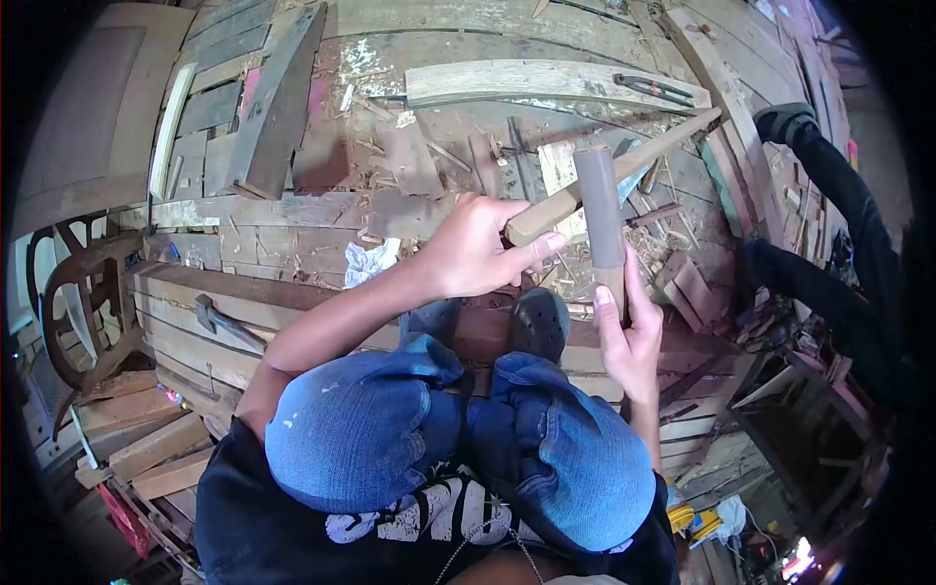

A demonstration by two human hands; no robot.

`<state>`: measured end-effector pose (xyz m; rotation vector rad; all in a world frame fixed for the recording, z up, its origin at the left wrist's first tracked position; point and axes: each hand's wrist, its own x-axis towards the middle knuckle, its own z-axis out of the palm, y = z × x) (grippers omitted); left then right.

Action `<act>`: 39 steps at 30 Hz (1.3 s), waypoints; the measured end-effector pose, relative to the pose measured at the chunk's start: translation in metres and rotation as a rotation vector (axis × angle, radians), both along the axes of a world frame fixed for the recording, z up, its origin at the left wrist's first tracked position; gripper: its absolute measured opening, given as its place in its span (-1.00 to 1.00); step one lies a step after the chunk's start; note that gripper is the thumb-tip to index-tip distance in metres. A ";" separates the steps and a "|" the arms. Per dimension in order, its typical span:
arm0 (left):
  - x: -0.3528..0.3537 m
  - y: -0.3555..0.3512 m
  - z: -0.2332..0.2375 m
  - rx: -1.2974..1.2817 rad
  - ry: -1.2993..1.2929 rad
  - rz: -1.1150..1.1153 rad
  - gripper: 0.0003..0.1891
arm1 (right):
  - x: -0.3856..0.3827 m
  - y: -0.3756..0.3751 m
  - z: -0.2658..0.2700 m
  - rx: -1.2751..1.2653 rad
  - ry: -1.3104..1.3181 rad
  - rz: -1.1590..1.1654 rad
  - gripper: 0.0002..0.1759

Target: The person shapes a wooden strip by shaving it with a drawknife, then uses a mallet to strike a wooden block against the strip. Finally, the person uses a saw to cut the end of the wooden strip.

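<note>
My left hand (478,244) pinches the near end of a long wooden piece (663,146), fingers and thumb at its squared tip. From there the piece slants up to the right, toward a plank edge. My right hand (632,341) is closed around the lower end of a wooden stick wrapped in grey, sandpaper-like sheet (603,214). The wrapped part stands across the wooden piece and hides a stretch of it. Both hands are in front of my bent knees (351,429), above the littered plank floor.
Beyond the hands lies a pale curved board (507,82) with pincers (655,90) on it. A thick beam (278,102) is at upper left, a hammer (229,325) at left. Another person's legs (848,195) are at right. Wood scraps and crumpled paper (370,261) litter the floor.
</note>
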<state>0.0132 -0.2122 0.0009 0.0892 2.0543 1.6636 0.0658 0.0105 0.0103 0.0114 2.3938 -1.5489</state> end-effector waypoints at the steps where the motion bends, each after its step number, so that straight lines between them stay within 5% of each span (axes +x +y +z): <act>1: 0.000 -0.002 -0.001 -0.012 -0.009 -0.021 -0.64 | 0.000 0.000 0.000 0.002 0.005 -0.003 -0.38; 5: 0.006 -0.003 -0.002 0.065 0.070 -0.113 -0.50 | 0.002 0.003 0.003 0.021 -0.011 -0.011 -0.39; 7: 0.011 -0.001 0.001 0.414 -0.201 -0.026 -0.27 | 0.003 0.003 0.004 0.033 0.041 -0.014 -0.39; 10: 0.007 -0.003 0.001 0.436 -0.430 -0.132 -0.01 | 0.005 0.000 0.009 0.064 0.134 0.075 -0.38; 11: 0.009 -0.003 0.003 0.454 -0.495 -0.092 -0.20 | 0.007 -0.001 0.021 0.074 0.005 0.128 -0.38; 12: 0.010 -0.002 0.002 0.453 -0.497 -0.091 -0.20 | 0.011 -0.007 0.015 -0.003 0.228 0.181 -0.38; 15: 0.016 0.006 -0.006 0.595 -0.712 0.184 -0.47 | 0.008 -0.006 0.014 -0.014 0.369 0.276 -0.38; 18: 0.013 0.009 -0.008 0.676 -0.724 0.228 -0.43 | 0.003 0.001 0.013 0.156 0.084 0.119 -0.40; 22: 0.015 0.018 0.010 0.457 -0.719 0.360 -0.58 | 0.008 -0.002 0.019 0.081 0.365 0.254 -0.41; 25: 0.017 0.017 0.002 0.485 -0.693 0.239 -0.53 | -0.012 0.010 0.030 0.330 -0.101 0.072 -0.41; 26: 0.015 0.020 0.005 0.432 -0.682 0.272 -0.52 | -0.011 0.008 0.030 0.333 -0.092 0.071 -0.41; 28: 0.021 0.017 -0.006 0.475 -0.677 0.231 -0.51 | 0.002 0.002 0.032 0.138 0.373 0.325 -0.41; 32: 0.020 0.017 -0.007 0.441 -0.637 0.233 -0.52 | -0.021 0.022 0.029 0.414 -0.053 0.072 -0.41; 34: 0.020 0.016 -0.011 0.429 -0.675 0.195 -0.60 | -0.005 0.013 0.022 0.264 0.387 0.280 -0.44; 36: 0.022 0.016 -0.009 0.385 -0.602 0.227 -0.55 | -0.003 0.012 0.022 0.265 0.338 0.318 -0.44; 39: 0.023 0.012 -0.015 0.391 -0.577 0.098 -0.57 | -0.028 0.026 0.009 0.370 -0.061 -0.029 -0.41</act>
